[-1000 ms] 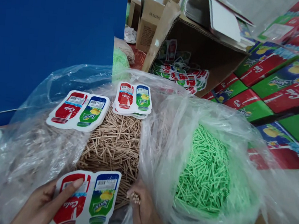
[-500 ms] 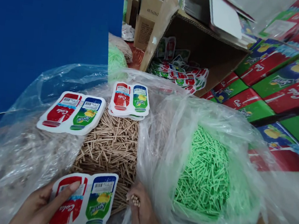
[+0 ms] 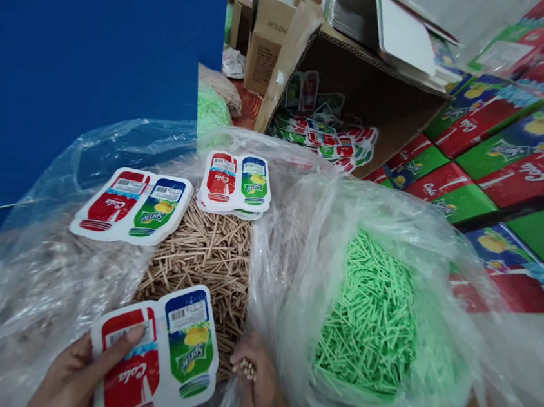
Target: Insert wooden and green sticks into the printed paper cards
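My left hand (image 3: pixel 84 368) pinches a white-edged packet (image 3: pixel 159 353) printed with a red Cola jar and a blue-green Sprite jar, thumb on its face. To its right, my right hand (image 3: pixel 260 380) is closed around a small bundle of thin brown sticks (image 3: pixel 247 368), their ends showing. Beyond both hands, loose brown sticks (image 3: pixel 208 255) fill an open clear plastic bag (image 3: pixel 49 290). Two piles of the same printed packets lie at the far side of these sticks: a left pile (image 3: pixel 133 205) and a right pile (image 3: pixel 236 183).
A second clear bag holds green sticks (image 3: pixel 369 317) on the right. Behind, a tilted cardboard box (image 3: pixel 399 107) contains many printed packets (image 3: pixel 328 135). Stacked Cola and Sprite cartons (image 3: pixel 514 164) line the right. A blue panel (image 3: pixel 95 36) stands at the left.
The packet in my left hand has risen slightly and tilted, its right side now higher. My right hand stays nearly in place with the brown sticks.
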Demonstrator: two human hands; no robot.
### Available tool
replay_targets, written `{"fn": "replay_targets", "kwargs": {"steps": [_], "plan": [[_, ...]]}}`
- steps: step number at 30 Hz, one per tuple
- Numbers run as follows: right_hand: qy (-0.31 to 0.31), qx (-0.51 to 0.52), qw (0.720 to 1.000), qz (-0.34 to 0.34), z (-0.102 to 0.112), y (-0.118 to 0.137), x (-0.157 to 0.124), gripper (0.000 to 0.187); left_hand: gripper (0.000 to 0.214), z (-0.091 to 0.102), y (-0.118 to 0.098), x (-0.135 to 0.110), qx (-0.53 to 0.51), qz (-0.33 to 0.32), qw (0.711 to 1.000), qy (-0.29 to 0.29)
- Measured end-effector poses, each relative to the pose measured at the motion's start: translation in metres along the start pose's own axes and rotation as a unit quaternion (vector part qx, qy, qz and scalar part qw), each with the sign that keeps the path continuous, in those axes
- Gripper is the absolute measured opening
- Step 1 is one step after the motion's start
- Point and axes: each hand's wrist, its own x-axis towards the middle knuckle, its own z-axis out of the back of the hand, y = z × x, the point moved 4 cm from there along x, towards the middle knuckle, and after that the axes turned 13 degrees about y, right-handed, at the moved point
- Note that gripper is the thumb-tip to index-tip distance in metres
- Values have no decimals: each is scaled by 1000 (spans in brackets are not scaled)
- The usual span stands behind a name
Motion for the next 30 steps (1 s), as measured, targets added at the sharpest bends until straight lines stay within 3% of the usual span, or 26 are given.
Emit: {"fn": "replay_targets", "kwargs": {"steps": [5, 8, 12, 14, 17, 19, 22, 24, 30], "plan": [[11, 11, 1000, -24, 3, 4, 1, 19, 56, -13, 5, -8, -59, 68, 996, 25], [13, 20, 999, -28, 5, 6, 1, 18, 53, -16, 10, -8, -18, 97, 993, 67], [1, 39, 998, -38, 0, 1, -7, 19, 52, -7, 16, 0, 74, 17, 994, 78], [-38, 79, 993, -83, -2, -2, -10, 19, 47, -3, 20, 2, 129, -22, 990, 58], [-144, 189, 956, -175, 3, 0, -7, 21, 35, -2, 29, 3, 203, -51, 977, 38], [-198, 311, 912, -179, 9, 10, 7, 23, 30, -6, 29, 2, 238, -108, 964, 41], [-217, 495, 826, -157, 17, 28, 34, 15, 30, -19, 20, -4, 337, -235, 907, 91], [-191, 555, 794, -160, 16, 39, 49, 14, 22, -26, 16, -8, 397, -279, 863, 138], [-95, 557, 791, -237, -3, 47, 57, 24, 20, -31, 13, -11, 431, -336, 817, 182]]}}
